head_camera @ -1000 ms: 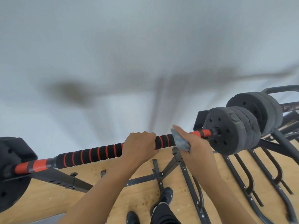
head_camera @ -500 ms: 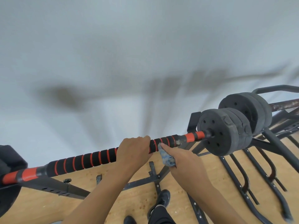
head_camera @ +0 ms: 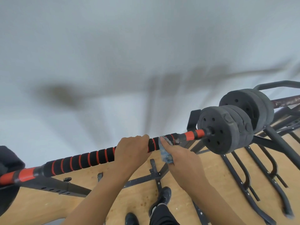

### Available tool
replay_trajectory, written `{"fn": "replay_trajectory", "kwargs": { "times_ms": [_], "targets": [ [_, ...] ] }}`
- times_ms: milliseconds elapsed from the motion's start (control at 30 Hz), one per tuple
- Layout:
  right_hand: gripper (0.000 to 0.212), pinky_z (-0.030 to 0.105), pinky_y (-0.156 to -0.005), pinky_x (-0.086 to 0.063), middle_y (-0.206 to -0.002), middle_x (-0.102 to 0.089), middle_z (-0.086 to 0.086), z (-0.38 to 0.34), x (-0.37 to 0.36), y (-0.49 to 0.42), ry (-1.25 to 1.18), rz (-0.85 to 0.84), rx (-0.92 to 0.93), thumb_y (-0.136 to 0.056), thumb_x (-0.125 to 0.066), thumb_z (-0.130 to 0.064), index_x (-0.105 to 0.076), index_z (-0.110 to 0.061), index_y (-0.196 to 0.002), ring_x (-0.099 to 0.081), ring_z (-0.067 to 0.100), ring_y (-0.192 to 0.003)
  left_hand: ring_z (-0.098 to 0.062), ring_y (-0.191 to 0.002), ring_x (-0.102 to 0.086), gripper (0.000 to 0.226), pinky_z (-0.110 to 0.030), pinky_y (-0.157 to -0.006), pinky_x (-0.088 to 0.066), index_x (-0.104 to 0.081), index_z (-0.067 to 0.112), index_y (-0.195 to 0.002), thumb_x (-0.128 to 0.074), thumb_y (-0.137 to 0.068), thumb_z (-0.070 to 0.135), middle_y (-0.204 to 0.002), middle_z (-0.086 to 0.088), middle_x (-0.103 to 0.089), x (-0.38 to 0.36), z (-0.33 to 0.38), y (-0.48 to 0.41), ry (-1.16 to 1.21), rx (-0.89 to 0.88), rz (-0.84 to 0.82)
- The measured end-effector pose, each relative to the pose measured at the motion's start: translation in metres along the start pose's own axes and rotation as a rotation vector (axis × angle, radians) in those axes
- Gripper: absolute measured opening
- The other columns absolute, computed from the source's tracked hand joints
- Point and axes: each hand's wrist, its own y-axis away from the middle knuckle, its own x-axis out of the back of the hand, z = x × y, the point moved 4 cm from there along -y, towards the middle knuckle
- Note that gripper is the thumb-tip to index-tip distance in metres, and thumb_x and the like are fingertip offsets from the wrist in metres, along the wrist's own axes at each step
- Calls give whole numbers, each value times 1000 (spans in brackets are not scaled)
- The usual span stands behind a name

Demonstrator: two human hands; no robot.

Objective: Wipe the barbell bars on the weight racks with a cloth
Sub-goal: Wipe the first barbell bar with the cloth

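L hand (head_camera: 132, 150) grips bar (head_camera: 81, 160), R hand (head_camera: 183, 163) holds cloth (head_camera: 164, 154).

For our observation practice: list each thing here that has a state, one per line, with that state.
barbell bar: horizontal on the rack.
weight plates: mounted on the bar's right end.
left hand: grips the bar.
right hand: holds the cloth against the bar.
cloth: crumpled, touching the bar.

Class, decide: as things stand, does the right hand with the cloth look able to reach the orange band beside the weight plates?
Probably yes: the right hand holds the cloth on the bar just short of the orange band, with nothing between them.
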Motion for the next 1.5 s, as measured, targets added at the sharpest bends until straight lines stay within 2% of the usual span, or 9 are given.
{"fn": "replay_trajectory", "kwargs": {
  "times_ms": [133, 267, 433, 633, 800, 967, 1133, 1367, 1500],
  "targets": [
    [58, 22, -69, -42, -109, -64, -14, -10, -21, 38, -17, -124, 73, -94, -55, -22, -41, -45, -146, -59, 9, -90, -16, -60, -50, 33, -30, -61, -36, -43, 25, -89, -50, -100, 55, -65, 8, -41, -2, -1, 0, 10, 18, 10],
    [49, 19, -66, -51, -81, -58, -17, 4, 7, 0, -157, 172, 50, -93, -61, -18, -53, -38, -137, -61, 10, -72, -16, -64, -54, 31, -29, -63, -40, -47, 24, -95, -53, -100, 53, -70, 9, -46, -2, 0, 1, 30, 23, 4],
    [13, 34, -74, -55, -91, -67, -4, -13, 23, -56, -20, 23, -22, -98, -49, -21, -60, -24, -103, -68, 19, -85, -16, -68, -57, 25, -29, -69, -49, -46, 24, -99, -53, -100, 48, -74, 9, -49, 5, 1, 3, 17, 31, 13],
    [63, 25, -68, -48, -109, -65, -3, -2, 17, -8, 16, -95, -60, -97, -49, -18, -31, -43, -152, -62, 16, -89, -14, -69, -54, 28, -27, -67, -44, -44, 26, -99, -55, -99, 52, -72, 10, -43, 2, 0, 3, 31, 26, -4],
    [17, 37, -71, -57, -73, -54, -12, -12, 37, -27, -160, 63, -37, -97, -51, -16, -56, -31, -103, -65, 18, -78, -17, -65, -56, 23, -28, -64, -46, -46, 25, -97, -50, -101, 47, -68, 8, -44, 2, 1, 3, -1, 32, 25],
    [23, 36, -74, -52, -100, -67, 0, -36, 5, -42, -28, -15, -2, -100, -43, -22, -56, -27, -119, -65, 25, -89, -16, -64, -60, 24, -28, -60, -44, -60, 27, -102, -48, -102, 48, -77, 8, -65, -4, -1, 0, 17, 40, 48],
    [62, 24, -68, -44, -114, -66, -7, -17, 12, -6, -80, -22, 26, -98, -51, -20, -34, -45, -152, -60, 15, -95, -16, -61, -50, 31, -29, -58, -36, -41, 26, -89, -49, -100, 53, -67, 7, -44, -1, -1, 0, -28, 19, 42],
    [36, 35, -73, -62, -87, -69, -5, 31, 41, -51, -342, 151, -119, -100, -52, -18, -62, -35, -131, -67, 14, -78, -14, -45, -30, 38, -26, -49, -22, -48, 17, -75, -86, -76, 19, -55, 3, -39, -10, 3, 11, -48, -40, 211],
    [22, 43, -83, -60, -76, -61, -4, 30, 29, -66, -283, -37, -153, -101, -49, -12, -67, -15, -112, -66, 18, -80, -16, -58, -32, 21, -29, -58, -28, -59, 10, -82, -80, -80, 6, -63, -4, -47, -13, 6, 15, -102, -29, 348]
  ]
}}
